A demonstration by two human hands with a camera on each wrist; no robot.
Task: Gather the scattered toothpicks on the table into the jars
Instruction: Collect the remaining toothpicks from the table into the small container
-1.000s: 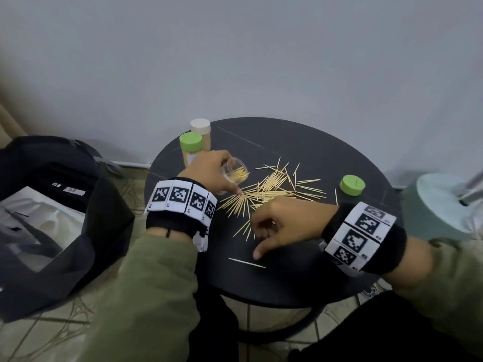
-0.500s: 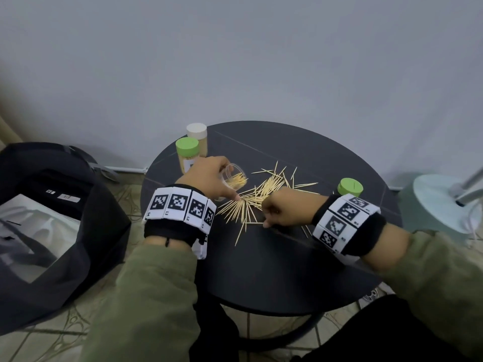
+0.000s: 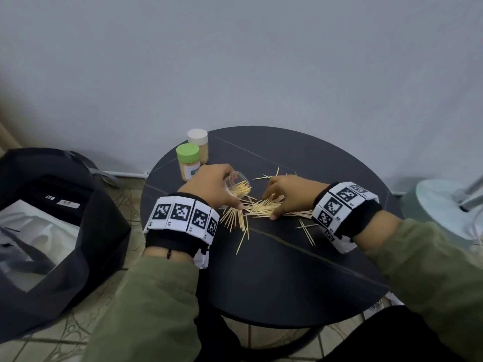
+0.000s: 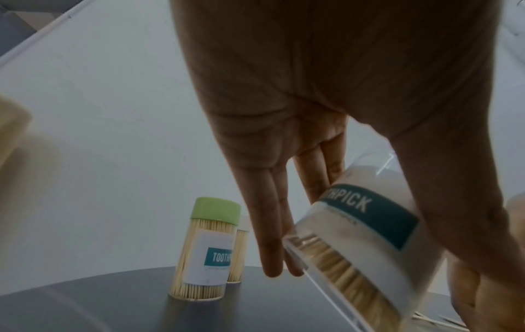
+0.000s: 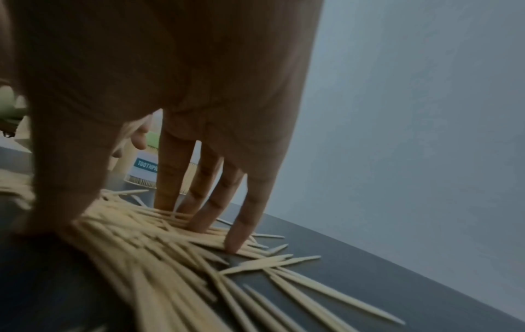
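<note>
Pale wooden toothpicks (image 3: 261, 208) lie in a loose heap on the round black table (image 3: 287, 270). My left hand (image 3: 212, 186) grips a clear open jar (image 3: 238, 188), tilted on its side with its mouth toward the heap and some toothpicks inside. In the left wrist view that hand's fingers (image 4: 270, 242) and thumb wrap the labelled jar (image 4: 366, 233). My right hand (image 3: 286, 195) rests on the heap, its straight fingers (image 5: 241, 224) pressing the toothpicks (image 5: 159, 247) and the thumb set down at their near side.
Two closed full jars stand at the table's back left, one with a green lid (image 3: 188, 163), one with a white lid (image 3: 197, 145). A black bag (image 3: 52, 226) sits on the floor at left. A pale round base (image 3: 444, 205) stands at right. Stray toothpicks (image 3: 307, 232) lie nearer me.
My right hand moved from the table's front back to the heap and spread its fingers over it. The left hand kept the tilted jar by the heap.
</note>
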